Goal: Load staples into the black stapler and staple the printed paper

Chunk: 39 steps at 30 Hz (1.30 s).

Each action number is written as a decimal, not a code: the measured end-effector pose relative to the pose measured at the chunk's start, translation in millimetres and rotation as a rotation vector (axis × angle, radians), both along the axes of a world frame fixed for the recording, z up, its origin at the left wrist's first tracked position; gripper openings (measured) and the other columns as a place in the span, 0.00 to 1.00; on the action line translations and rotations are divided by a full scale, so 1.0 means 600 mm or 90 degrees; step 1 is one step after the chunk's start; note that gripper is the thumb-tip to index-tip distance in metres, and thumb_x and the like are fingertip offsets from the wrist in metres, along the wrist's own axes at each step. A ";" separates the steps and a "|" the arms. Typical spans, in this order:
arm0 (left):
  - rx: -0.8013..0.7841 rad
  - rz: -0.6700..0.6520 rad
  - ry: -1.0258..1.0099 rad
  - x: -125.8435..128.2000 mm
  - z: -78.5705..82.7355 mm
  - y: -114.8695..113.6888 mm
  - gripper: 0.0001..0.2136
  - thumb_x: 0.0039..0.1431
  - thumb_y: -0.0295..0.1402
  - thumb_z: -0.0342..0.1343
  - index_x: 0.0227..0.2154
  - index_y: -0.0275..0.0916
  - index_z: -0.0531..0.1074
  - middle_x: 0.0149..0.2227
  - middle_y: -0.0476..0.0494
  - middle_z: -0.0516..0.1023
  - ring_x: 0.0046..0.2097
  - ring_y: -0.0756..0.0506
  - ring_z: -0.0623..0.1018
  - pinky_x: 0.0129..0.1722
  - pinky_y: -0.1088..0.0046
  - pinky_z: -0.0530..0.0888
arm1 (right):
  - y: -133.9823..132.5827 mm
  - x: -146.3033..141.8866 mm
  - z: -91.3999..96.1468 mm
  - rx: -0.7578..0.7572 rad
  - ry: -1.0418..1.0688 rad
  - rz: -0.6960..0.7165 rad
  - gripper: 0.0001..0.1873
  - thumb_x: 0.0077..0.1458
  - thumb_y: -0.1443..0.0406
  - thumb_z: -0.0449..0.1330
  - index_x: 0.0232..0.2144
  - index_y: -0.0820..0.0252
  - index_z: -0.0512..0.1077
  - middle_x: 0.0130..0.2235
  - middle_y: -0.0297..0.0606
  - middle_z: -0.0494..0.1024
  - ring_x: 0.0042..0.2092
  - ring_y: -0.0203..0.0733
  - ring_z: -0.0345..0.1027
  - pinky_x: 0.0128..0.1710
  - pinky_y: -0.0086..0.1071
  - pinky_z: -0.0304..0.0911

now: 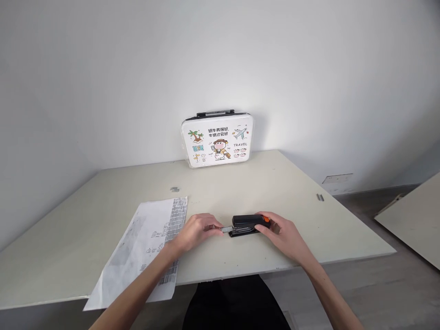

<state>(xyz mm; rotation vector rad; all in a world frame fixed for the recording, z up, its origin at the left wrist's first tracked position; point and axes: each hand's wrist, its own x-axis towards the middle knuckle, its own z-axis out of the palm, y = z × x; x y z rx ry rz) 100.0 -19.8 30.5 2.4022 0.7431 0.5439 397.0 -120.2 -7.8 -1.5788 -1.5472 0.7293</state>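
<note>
A black stapler (248, 224) with an orange patch at its rear lies on the table, its front end pointing left. My right hand (283, 233) is closed round the stapler's rear end, thumb on the near side and fingers on the far side. At the front end, my left hand (199, 230) pinches a short silver strip of staples (227, 229) between thumb and fingers. The strip's right end meets the stapler's front opening; how far it reaches inside is hidden. My left forearm passes over a printed sheet of paper (147, 233).
More staple strips (174, 189) lie beyond the paper, and others (320, 197) near the table's right edge. A white cartoon-printed case (218, 142) stands against the wall at the back. The paper overhangs the front edge of the pale table (213, 183). A wall socket (338, 178) is at right.
</note>
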 end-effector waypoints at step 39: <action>0.187 0.225 0.317 -0.266 -0.020 -0.173 0.50 0.59 0.52 0.63 0.74 0.58 0.36 0.76 0.46 0.42 0.73 0.26 0.50 0.68 0.40 0.58 | -0.005 0.001 0.008 -0.021 -0.038 -0.001 0.25 0.63 0.41 0.55 0.50 0.49 0.75 0.38 0.37 0.81 0.34 0.45 0.70 0.34 0.37 0.68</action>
